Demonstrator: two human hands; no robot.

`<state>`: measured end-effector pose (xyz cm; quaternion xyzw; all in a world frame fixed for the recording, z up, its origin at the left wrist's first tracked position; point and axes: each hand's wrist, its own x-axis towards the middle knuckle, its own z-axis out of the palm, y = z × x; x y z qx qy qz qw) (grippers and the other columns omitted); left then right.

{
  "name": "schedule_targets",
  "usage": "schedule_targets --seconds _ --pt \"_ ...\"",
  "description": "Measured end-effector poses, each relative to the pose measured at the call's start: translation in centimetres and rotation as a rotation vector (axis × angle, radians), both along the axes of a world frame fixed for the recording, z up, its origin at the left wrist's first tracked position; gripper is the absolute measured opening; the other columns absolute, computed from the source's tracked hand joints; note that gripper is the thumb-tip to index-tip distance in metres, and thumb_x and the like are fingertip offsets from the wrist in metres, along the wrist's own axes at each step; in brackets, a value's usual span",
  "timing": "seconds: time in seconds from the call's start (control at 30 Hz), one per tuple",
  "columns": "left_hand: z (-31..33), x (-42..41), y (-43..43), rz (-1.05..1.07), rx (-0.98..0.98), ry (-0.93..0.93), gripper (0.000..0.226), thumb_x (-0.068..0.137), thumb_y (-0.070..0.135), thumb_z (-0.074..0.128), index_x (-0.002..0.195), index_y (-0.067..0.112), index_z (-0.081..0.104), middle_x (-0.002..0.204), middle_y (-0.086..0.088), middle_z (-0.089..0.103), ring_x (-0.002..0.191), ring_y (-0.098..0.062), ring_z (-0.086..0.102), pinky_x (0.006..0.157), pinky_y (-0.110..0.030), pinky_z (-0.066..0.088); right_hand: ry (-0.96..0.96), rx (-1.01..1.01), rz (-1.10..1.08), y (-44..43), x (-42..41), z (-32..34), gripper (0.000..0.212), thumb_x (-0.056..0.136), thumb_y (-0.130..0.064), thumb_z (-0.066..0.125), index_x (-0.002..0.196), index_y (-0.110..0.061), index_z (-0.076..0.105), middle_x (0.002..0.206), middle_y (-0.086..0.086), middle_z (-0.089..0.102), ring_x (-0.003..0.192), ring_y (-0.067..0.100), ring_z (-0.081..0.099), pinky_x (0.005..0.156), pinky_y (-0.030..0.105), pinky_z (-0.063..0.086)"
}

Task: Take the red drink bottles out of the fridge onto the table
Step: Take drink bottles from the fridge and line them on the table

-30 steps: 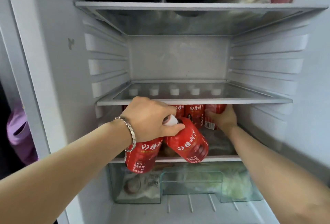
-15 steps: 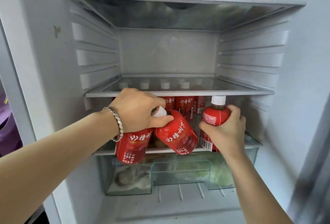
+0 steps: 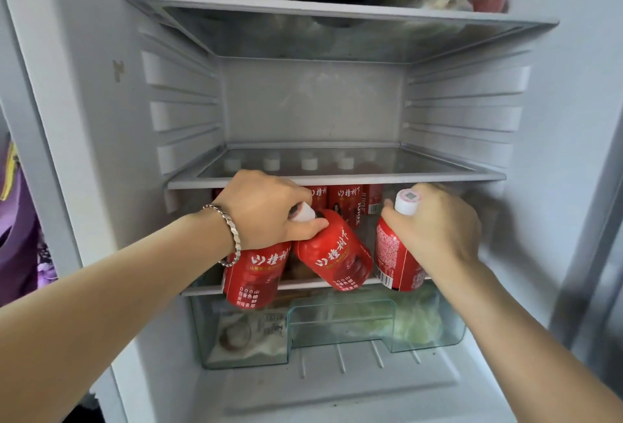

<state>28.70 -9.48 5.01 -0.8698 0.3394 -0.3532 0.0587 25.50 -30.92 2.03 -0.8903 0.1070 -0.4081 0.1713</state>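
Clamping two necks at once, the left hand (image 3: 266,210) hung at the front edge of the bottle shelf (image 3: 199,290), fingers and thumb curled tight round both. The upright bottle (image 3: 254,274) dangled with its base below the shelf's lip. The tilted bottle (image 3: 337,254) leaned with its base toward the middle of the shelf's front edge, its white cap (image 3: 305,213) poking out between finger and thumb. The right hand (image 3: 438,230) was wrapped round the shoulder of a third bottle (image 3: 394,254) at the shelf's right front, fingers closed on it. More red bottles (image 3: 347,200) stood at the back of the shelf.

Doing this well probably meant drawing all three straight out toward the body, low enough to miss the glass shelf (image 3: 438,177) just above. The double grip looked the weak point. The tilted bottle seemed to hang on little more than a pinch, and cold plastic may be slick, so a slow pull and a firmer thumb seemed wise. Lifting the third bottle's base over the lip first would likely spare a snag.

Below the bottle shelf sat a clear crisper drawer (image 3: 438,331) holding pale greens and a packet. Well above it, a top shelf (image 3: 371,12) carried dark bags. Purple cloth (image 3: 17,237) showed far left of the bottle shelf, outside the fridge wall (image 3: 94,152). The table was not in view, so the carry could not be judged.
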Motion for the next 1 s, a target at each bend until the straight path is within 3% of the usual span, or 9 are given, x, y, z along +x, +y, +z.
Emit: schedule_targets --seconds 0.1,0.23,0.37,0.5,0.6,0.67,0.87,1.0 --pt "0.2 -0.1 -0.1 0.018 0.050 0.014 0.083 0.065 0.075 0.002 0.093 0.027 0.063 0.084 0.009 0.065 0.074 -0.011 0.060 0.056 -0.022 0.035 0.035 -0.154 0.059 1.1 -0.5 0.8 0.029 0.082 -0.043 0.060 0.093 -0.016 0.064 0.102 0.001 0.062 0.092 0.029 0.062 0.063 0.026 0.032" --pt "0.8 -0.7 -0.5 0.043 0.095 0.078 0.052 0.087 0.066 0.032 0.097 0.025 0.062 0.091 0.007 0.066 0.082 -0.015 0.061 0.064 -0.025 0.038 0.145 -0.307 0.148 2.0 -1.0 1.5 0.020 0.081 -0.039 0.057 0.083 -0.020 0.050 0.099 -0.002 0.059 0.095 0.025 0.061 0.063 0.026 0.032" --pt "1.5 -1.4 -0.6 0.099 0.157 0.095 0.052 0.088 0.067 0.030 0.099 0.026 0.060 0.098 0.007 0.066 0.088 -0.017 0.063 0.069 -0.027 0.040 0.211 -0.380 0.195 2.7 -1.8 2.0 0.022 0.079 -0.040 0.058 0.088 -0.021 0.055 0.105 -0.002 0.060 0.099 0.025 0.061 0.068 0.028 0.037" --pt "1.4 -4.8 -0.5 0.199 0.191 0.070 0.045 0.088 0.066 0.031 0.081 0.024 0.044 0.100 0.006 0.065 0.093 -0.020 0.061 0.067 -0.028 0.034 0.219 -0.403 0.275 3.5 -2.9 2.6 0.020 0.079 -0.041 0.059 0.082 -0.022 0.051 0.104 -0.001 0.060 0.100 0.026 0.061 0.068 0.027 0.036" --pt "0.4 -8.6 0.3 0.347 0.181 0.148 0.044 0.088 0.067 0.030 0.080 0.025 0.044 0.105 0.004 0.066 0.099 -0.022 0.062 0.071 -0.029 0.032 0.261 -0.496 0.384 4.6 -4.0 2.7 0.025 0.080 -0.041 0.058 0.070 -0.021 0.047 0.090 -0.002 0.058 0.091 0.024 0.061 0.063 0.026 0.036" --pt "-0.4 -11.2 1.1 0.467 0.181 0.201 0.047 0.088 0.067 0.029 0.086 0.025 0.050 0.105 0.003 0.066 0.100 -0.022 0.062 0.073 -0.030 0.033 0.286 -0.573 0.482 5.8 -4.7 2.5 0.025 0.083 -0.043 0.056 0.073 -0.021 0.048 0.086 -0.003 0.056 0.086 0.023 0.058 0.062 0.027 0.036" --pt "-5.6 -20.8 4.1 0.820 0.192 0.408 0.053 0.091 0.063 0.029 0.106 0.021 0.056 0.105 -0.001 0.066 0.098 -0.025 0.062 0.070 -0.031 0.033 0.281 -0.676 0.902 11.6 -9.6 -0.7 0.027 0.086 -0.044 0.052 0.093 -0.018 0.056 0.108 0.003 0.065 0.102 0.028 0.060 0.071 0.032 0.039" --pt "-8.8 -30.1 6.5 1.053 0.178 0.501 0.053 0.091 0.062 0.028 0.101 0.018 0.057 0.102 -0.001 0.067 0.097 -0.026 0.064 0.070 -0.030 0.037 0.243 -0.712 1.198 16.5 -16.0 -3.5 0.031 0.085 -0.043 0.052 0.101 -0.017 0.057 0.107 0.003 0.065 0.102 0.029 0.061 0.078 0.033 0.044"
